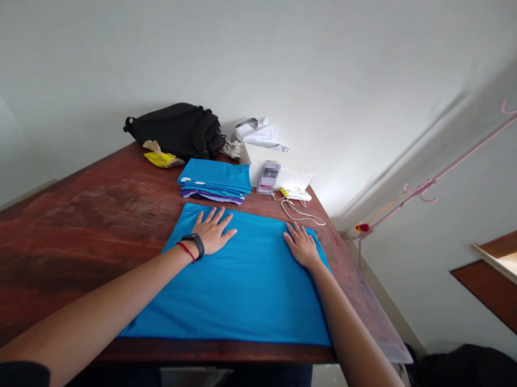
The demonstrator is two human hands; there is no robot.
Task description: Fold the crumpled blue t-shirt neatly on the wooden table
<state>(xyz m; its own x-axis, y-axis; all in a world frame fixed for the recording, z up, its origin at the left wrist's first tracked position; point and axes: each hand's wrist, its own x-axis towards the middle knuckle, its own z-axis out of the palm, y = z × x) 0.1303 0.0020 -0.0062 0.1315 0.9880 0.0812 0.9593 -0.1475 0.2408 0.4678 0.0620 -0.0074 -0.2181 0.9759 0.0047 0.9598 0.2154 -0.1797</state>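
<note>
A blue cloth (251, 282) lies spread on the wooden table in front of me, its near edge close to the table's front edge. My left hand (212, 231) rests flat on its far left part, fingers spread, with a black band and a red string at the wrist. On the far right part lies my right hand (301, 244), palm down with fingers stretched out. Neither hand grips anything. Just beyond the cloth sits a stack of folded cloths (215, 178), mostly blue with purple ones at the bottom.
Behind the stack are a black bag (178, 129), a yellow packet (160, 159), a white box (295, 177) and white fabric (258, 132). A white cable (301, 215) curls on the wooden table (80, 233). A pink rack (463, 147) stands at the right.
</note>
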